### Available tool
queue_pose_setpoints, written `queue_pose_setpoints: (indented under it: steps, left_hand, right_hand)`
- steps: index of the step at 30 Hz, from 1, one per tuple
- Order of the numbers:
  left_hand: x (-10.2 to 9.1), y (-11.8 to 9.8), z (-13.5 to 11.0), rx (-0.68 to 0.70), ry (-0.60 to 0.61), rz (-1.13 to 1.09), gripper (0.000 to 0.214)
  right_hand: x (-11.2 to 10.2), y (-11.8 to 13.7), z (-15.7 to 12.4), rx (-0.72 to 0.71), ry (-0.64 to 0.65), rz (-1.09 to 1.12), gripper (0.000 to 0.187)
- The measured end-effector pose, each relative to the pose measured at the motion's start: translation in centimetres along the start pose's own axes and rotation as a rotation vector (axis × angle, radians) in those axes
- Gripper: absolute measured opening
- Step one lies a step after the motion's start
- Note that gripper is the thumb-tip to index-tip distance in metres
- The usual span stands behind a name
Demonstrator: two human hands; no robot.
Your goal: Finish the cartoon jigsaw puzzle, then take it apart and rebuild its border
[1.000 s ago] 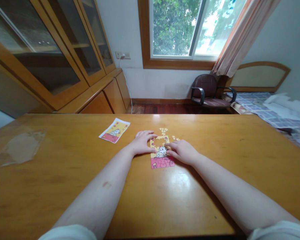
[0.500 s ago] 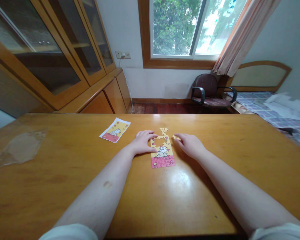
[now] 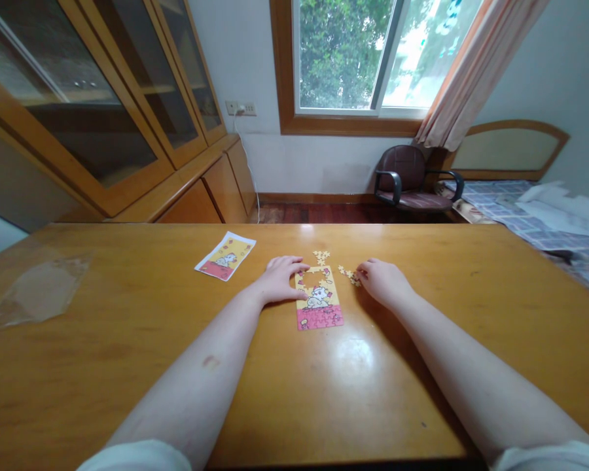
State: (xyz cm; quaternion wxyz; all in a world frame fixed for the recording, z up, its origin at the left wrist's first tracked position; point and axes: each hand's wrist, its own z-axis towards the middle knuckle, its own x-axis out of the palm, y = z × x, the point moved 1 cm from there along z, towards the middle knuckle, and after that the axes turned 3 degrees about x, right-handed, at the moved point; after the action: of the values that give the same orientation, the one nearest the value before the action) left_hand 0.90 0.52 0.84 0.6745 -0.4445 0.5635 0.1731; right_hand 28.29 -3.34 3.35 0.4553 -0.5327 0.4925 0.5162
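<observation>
A jigsaw puzzle (image 3: 320, 318) lies flat on the table, yellow above and pink below, with a white cartoon animal in the middle. Its upper part has a gap where the tabletop shows. My left hand (image 3: 281, 280) rests at the puzzle's left edge, thumb and fingers spread apart. To the right of the puzzle, my right hand (image 3: 380, 280) has its fingers closed at a small group of loose yellow pieces (image 3: 346, 273); whatever is between the fingertips is hidden. Another cluster of loose puzzle pieces (image 3: 321, 256) sits just beyond the puzzle's top edge.
A printed reference picture (image 3: 226, 256) lies on the wooden table (image 3: 152, 288), left of my left hand. A clear plastic bag (image 3: 42, 288) is at the far left. Past the table are a glass-door cabinet (image 3: 177, 157), an office chair (image 3: 405, 176) and a bed (image 3: 510, 203).
My right hand has moved a little to the right, away from the puzzle, along the loose pieces, uncovering more of them. My left hand and the puzzle have stayed in place.
</observation>
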Motion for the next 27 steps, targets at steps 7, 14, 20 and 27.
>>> queue_pose_setpoints:
  steps: [7, 14, 20, 27]
  left_hand:
    - [0.0, 0.0, 0.0, 0.004, 0.004, 0.000, 0.079]
    - [0.3, 0.4, 0.1, 0.016, -0.005, 0.004, 0.080]
    - [0.1, 0.1, 0.1, 0.003, 0.007, 0.012, 0.080]
    - [0.2, 0.3, 0.1, 0.007, 0.002, 0.017, 0.080]
  right_hand:
    - [0.0, 0.7, -0.6, -0.066, 0.066, -0.018, 0.029]
    - [0.5, 1.3, -0.6, -0.036, 0.082, 0.076, 0.024]
    - [0.1, 0.2, -0.1, -0.211, 0.081, 0.194, 0.026]
    - [0.4, -0.1, 0.8, -0.280, 0.149, 0.269, 0.021]
